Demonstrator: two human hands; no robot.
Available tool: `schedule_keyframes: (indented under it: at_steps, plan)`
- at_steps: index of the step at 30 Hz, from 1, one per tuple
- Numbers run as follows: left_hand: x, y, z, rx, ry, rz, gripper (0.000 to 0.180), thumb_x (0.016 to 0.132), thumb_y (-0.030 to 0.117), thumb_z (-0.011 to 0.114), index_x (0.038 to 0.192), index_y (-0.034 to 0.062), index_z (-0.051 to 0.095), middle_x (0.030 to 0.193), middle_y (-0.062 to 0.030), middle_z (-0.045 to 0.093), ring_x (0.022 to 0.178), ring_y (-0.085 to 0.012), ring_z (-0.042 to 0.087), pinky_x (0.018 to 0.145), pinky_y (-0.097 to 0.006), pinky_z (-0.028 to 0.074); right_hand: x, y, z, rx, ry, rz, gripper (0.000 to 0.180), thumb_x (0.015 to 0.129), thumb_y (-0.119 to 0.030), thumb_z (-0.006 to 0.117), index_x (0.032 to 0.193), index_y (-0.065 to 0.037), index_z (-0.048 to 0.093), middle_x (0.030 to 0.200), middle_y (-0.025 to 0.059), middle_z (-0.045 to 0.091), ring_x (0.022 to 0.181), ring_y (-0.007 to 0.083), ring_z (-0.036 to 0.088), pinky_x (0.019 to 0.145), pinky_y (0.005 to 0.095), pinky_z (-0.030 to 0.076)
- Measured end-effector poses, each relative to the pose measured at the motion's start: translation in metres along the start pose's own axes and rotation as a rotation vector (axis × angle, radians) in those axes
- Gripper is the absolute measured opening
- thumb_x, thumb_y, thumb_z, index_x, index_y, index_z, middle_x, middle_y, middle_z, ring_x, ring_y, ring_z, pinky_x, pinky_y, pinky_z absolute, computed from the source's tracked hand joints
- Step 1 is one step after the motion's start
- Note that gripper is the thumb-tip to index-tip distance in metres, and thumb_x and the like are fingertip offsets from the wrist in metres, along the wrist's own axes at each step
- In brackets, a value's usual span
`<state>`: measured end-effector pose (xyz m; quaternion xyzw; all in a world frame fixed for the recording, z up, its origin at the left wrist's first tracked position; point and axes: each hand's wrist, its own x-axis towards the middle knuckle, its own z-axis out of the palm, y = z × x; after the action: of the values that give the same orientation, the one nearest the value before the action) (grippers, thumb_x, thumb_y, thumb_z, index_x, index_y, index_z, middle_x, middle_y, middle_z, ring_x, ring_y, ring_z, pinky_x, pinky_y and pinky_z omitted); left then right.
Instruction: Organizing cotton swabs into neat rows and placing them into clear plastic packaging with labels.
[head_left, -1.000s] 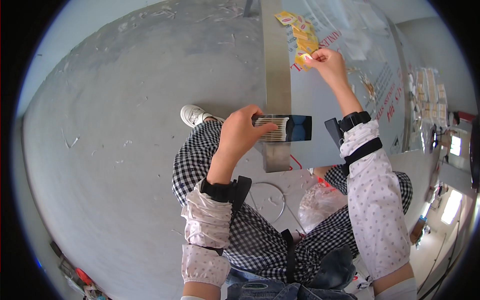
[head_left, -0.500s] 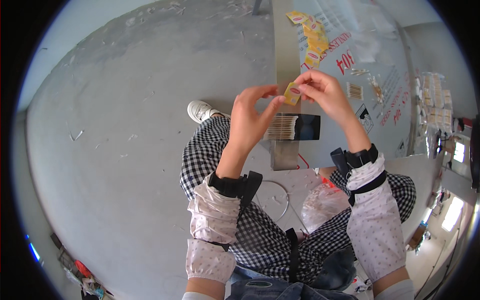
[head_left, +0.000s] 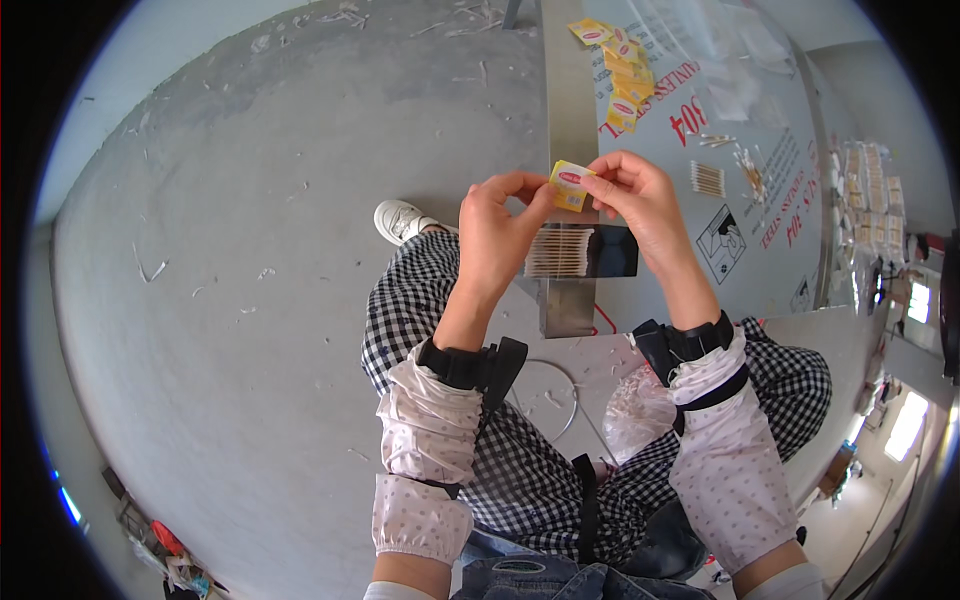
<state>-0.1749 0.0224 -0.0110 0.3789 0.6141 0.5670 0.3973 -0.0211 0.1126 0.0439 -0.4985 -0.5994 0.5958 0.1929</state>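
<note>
Between my two hands is a small yellow-and-white printed card (head_left: 570,186) with a red oval on it. My left hand (head_left: 502,222) pinches its left edge between thumb and finger. My right hand (head_left: 634,205) grips its right edge, with the other fingers curled behind. Just below the card, a row of cotton swabs (head_left: 560,252) lies side by side in a dark, shallow holder (head_left: 614,251) at the table's near left edge. Part of the holder's left end is hidden by my left hand.
On the metal-topped table (head_left: 672,272), more yellow cards (head_left: 627,75) lie in an overlapping line at the far side. A small row of swabs (head_left: 708,179) and loose swabs (head_left: 750,175) rest to the right. Packed swabs (head_left: 873,205) are stacked beyond the table's right edge.
My left hand has closed on the card, where before its thumb and finger were apart. The card has shifted slightly left and now faces up more squarely.
</note>
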Motion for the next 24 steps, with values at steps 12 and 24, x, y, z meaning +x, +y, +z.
schedule_keyframes:
  at_steps: [12, 24]
  plan:
    - [0.0, -0.002, -0.005, -0.175, -0.002, -0.067, 0.017, 0.085, 0.012, 0.076, 0.089, -0.0041, 0.071, 0.081, -0.0038, 0.07, 0.076, -0.0078, 0.06, 0.076, -0.024, 0.048, -0.004, -0.002, 0.008, 0.123, -0.011, 0.042, 0.016, 0.092, -0.014, 0.069, 0.103, -0.002, 0.068, 0.079, -0.0026, 0.063, 0.067, 0.0031, 0.052, 0.058, 0.0179, 0.037]
    - [0.002, -0.01, -0.001, -0.104, 0.06, 0.011, 0.014, 0.085, 0.01, 0.071, 0.091, -0.0026, 0.072, 0.08, -0.0097, 0.071, 0.075, -0.0146, 0.064, 0.07, -0.029, 0.049, 0.033, -0.002, -0.037, -0.112, 0.474, -0.223, 0.036, 0.09, -0.014, 0.072, 0.118, 0.004, 0.06, 0.1, 0.0049, 0.067, 0.08, 0.0092, 0.06, 0.069, 0.024, 0.047]
